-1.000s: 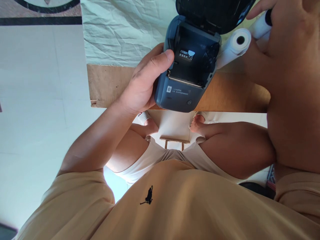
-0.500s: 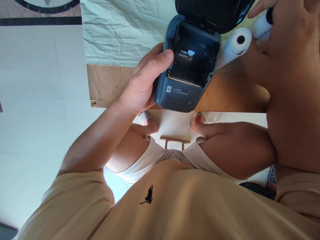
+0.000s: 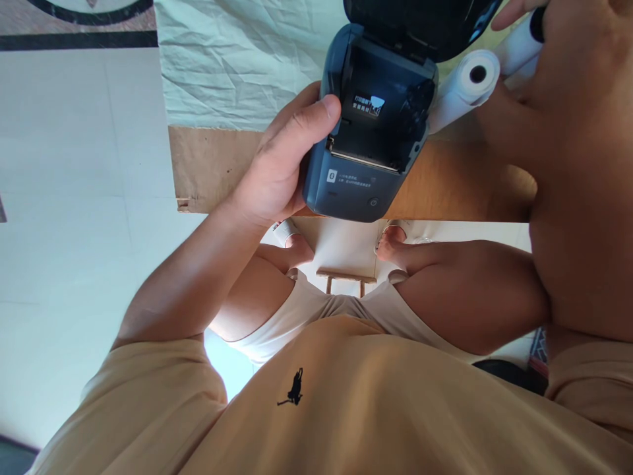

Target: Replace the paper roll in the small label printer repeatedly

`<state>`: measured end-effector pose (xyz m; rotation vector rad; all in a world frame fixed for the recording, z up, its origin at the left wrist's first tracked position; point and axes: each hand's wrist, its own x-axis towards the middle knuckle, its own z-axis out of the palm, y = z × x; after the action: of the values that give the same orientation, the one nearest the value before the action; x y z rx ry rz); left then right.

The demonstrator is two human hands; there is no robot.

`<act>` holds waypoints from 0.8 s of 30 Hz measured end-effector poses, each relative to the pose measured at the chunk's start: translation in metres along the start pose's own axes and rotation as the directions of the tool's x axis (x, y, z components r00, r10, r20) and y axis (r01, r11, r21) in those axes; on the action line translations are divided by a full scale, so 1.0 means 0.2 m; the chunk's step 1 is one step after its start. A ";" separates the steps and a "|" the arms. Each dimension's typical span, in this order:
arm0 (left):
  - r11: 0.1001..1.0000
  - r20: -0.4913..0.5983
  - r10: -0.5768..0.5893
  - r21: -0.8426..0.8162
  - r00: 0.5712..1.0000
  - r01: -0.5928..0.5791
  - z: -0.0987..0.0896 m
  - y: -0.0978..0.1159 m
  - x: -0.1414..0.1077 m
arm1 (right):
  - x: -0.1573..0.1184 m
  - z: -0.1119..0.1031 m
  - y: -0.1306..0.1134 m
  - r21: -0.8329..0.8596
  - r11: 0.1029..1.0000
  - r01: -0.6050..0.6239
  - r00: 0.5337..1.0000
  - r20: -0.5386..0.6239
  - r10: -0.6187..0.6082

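Note:
My left hand (image 3: pixel 291 145) is closed on the left side of a dark blue label printer (image 3: pixel 353 188), its thumb over the edge. The printer's black lid (image 3: pixel 425 26) stands open, showing a bare inner bay with a small white sticker. Right of the printer is a white paper roll (image 3: pixel 462 89) with a dark core. Farther right, my right hand (image 3: pixel 548 86) is beside another white roll (image 3: pixel 519 47). Its fingers are spread at least in part; whether it grips that roll is unclear.
A pale green cloth (image 3: pixel 222 66) lies over a wooden table (image 3: pixel 212 158) whose front edge runs below the printer. Beneath are my legs, feet and a small wooden stool bar (image 3: pixel 346 276). Tiled floor (image 3: pixel 74 165) stretches out at the left.
The view has shifted very slightly. Both hands, the printer and the rolls keep nearly the same positions.

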<state>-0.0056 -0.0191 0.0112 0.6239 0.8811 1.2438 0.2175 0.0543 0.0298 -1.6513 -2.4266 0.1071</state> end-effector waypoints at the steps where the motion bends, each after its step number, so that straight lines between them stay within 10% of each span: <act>1: 1.000 0.006 -0.003 -0.005 1.000 0.003 0.00 0.00 0.00 | 0.00 0.00 0.00 -0.008 1.000 0.001 1.000 0.002 -0.001; 24: 0.999 0.068 -0.024 0.023 0.997 0.023 -0.03 -0.01 0.00 | 0.00 0.01 0.00 0.120 0.992 0.029 0.998 -0.056 -0.022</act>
<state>-0.0094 -0.0196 0.0067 0.6677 0.8439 1.1862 0.2159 0.0544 0.0273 -1.5505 -2.3508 0.1985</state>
